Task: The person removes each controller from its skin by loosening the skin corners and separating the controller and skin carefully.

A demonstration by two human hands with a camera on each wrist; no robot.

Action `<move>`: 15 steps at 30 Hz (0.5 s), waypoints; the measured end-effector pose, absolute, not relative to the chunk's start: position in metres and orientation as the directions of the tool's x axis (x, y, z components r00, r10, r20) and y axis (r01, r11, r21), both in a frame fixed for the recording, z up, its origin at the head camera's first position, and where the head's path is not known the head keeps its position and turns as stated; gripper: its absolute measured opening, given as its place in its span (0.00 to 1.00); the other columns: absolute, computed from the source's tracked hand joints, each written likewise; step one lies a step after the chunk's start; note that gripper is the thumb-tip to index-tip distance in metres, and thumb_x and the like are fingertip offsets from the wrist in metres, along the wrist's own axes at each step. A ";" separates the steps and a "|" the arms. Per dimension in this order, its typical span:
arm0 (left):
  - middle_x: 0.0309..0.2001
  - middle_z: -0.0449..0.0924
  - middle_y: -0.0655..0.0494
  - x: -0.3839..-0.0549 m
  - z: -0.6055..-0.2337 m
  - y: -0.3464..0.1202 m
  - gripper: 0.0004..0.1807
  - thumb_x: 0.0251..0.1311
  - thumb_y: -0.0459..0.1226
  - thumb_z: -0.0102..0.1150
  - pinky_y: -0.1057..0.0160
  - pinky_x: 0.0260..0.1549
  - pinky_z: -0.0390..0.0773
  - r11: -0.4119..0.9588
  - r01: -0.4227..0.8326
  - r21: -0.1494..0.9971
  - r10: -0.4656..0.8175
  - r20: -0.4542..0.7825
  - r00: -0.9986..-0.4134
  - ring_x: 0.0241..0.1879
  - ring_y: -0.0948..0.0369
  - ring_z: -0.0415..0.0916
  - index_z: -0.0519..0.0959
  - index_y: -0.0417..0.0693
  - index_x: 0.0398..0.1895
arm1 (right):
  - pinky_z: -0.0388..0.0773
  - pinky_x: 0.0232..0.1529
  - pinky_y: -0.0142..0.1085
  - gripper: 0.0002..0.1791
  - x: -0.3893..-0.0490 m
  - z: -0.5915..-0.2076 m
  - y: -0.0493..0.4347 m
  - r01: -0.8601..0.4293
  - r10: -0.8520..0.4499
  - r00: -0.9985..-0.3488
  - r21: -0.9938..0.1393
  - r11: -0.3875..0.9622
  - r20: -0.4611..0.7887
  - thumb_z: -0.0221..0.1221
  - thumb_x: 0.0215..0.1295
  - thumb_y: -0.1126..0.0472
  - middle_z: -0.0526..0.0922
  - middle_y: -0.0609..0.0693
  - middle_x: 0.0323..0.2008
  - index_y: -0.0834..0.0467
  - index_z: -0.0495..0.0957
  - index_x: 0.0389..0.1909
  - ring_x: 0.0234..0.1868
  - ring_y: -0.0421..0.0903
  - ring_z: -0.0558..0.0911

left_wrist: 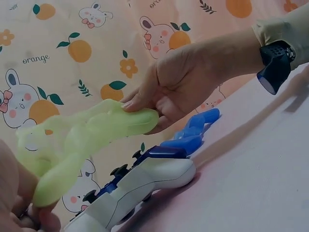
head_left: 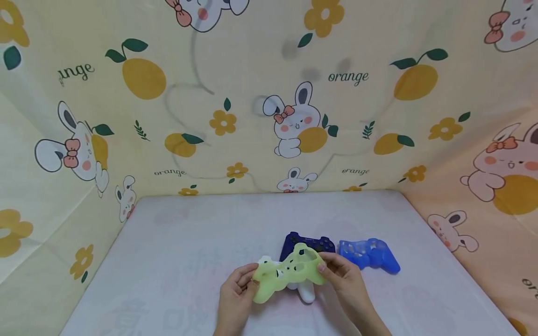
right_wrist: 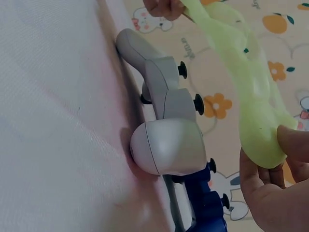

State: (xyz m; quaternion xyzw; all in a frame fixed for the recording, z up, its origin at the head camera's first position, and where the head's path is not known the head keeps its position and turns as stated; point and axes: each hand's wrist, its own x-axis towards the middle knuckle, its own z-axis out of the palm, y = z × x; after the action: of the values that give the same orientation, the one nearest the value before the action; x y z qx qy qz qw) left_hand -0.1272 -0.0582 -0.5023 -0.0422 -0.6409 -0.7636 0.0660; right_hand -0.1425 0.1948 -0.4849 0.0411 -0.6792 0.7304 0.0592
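Observation:
A pale yellow-green soft controller cover (head_left: 268,288), with cut-out holes, is stretched between both hands above the table. My left hand (head_left: 237,290) pinches its left grip end between thumb and fingers. At the other end, my right hand (head_left: 345,279) holds the right grip, thumb on top. A white game controller (right_wrist: 169,145) rests on the table below the cover, which hides most of it in the head view. In the left wrist view its white grip (left_wrist: 164,175) and dark thumbsticks show, apart from the cover.
Just behind the white controller lies a dark blue game controller (head_left: 289,243). To its right is a blue soft controller cover (head_left: 384,259). A pale cloth covers the table (head_left: 189,233), and curtains (head_left: 252,70) printed with rabbits and oranges stand at the back and sides.

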 end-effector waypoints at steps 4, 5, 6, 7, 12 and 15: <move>0.45 0.83 0.42 -0.129 -0.502 -0.058 0.18 0.62 0.28 0.62 0.67 0.41 0.79 -0.130 0.130 0.983 -0.060 0.123 -0.991 0.43 0.59 0.81 0.76 0.30 0.55 | 0.81 0.44 0.35 0.18 -0.144 -0.483 0.196 -0.092 0.078 -0.993 -0.994 -0.060 0.088 0.61 0.64 0.71 0.81 0.62 0.47 0.72 0.75 0.53 0.43 0.47 0.82; 0.44 0.83 0.43 -0.129 -0.502 -0.058 0.18 0.62 0.29 0.63 0.67 0.40 0.79 -0.124 0.109 0.986 -0.063 0.102 -0.993 0.42 0.59 0.81 0.77 0.32 0.55 | 0.81 0.44 0.35 0.18 -0.145 -0.482 0.196 -0.083 0.088 -0.993 -0.995 -0.061 0.078 0.61 0.64 0.71 0.80 0.62 0.47 0.72 0.75 0.54 0.44 0.47 0.81; 0.44 0.83 0.44 -0.129 -0.501 -0.057 0.19 0.62 0.30 0.65 0.67 0.40 0.80 -0.115 0.092 0.989 -0.064 0.085 -0.994 0.42 0.59 0.81 0.77 0.33 0.55 | 0.81 0.44 0.35 0.18 -0.145 -0.482 0.197 -0.077 0.096 -0.993 -0.995 -0.067 0.070 0.61 0.64 0.71 0.80 0.62 0.47 0.72 0.75 0.54 0.44 0.47 0.81; 0.43 0.83 0.45 -0.128 -0.502 -0.057 0.19 0.61 0.31 0.65 0.67 0.40 0.80 -0.106 0.077 0.991 -0.064 0.071 -0.995 0.41 0.59 0.81 0.78 0.34 0.54 | 0.80 0.44 0.35 0.18 -0.145 -0.482 0.197 -0.073 0.100 -0.993 -0.995 -0.070 0.066 0.61 0.64 0.71 0.80 0.62 0.48 0.72 0.75 0.54 0.44 0.47 0.81; 0.43 0.83 0.47 -0.126 -0.504 -0.054 0.18 0.60 0.31 0.66 0.67 0.38 0.81 -0.097 0.068 0.993 -0.074 0.061 -0.995 0.37 0.59 0.81 0.79 0.36 0.54 | 0.81 0.43 0.35 0.20 -0.145 -0.483 0.199 -0.081 0.091 -0.993 -0.993 -0.086 0.074 0.62 0.63 0.71 0.80 0.62 0.47 0.74 0.74 0.54 0.43 0.47 0.81; 0.43 0.83 0.47 -0.125 -0.505 -0.053 0.18 0.59 0.30 0.67 0.66 0.38 0.81 -0.107 0.115 0.988 -0.092 0.106 -0.990 0.38 0.58 0.82 0.79 0.35 0.53 | 0.81 0.41 0.35 0.20 -0.145 -0.484 0.200 -0.086 0.081 -0.994 -0.993 -0.086 0.079 0.63 0.63 0.70 0.81 0.61 0.45 0.74 0.75 0.54 0.42 0.47 0.81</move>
State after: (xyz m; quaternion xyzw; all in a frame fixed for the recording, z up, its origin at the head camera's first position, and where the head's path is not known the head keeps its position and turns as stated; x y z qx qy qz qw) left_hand -0.1252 -0.0528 -0.5049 -0.0090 -0.6646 -0.7439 0.0695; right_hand -0.1452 0.2000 -0.4837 0.0018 -0.6736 0.7369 0.0566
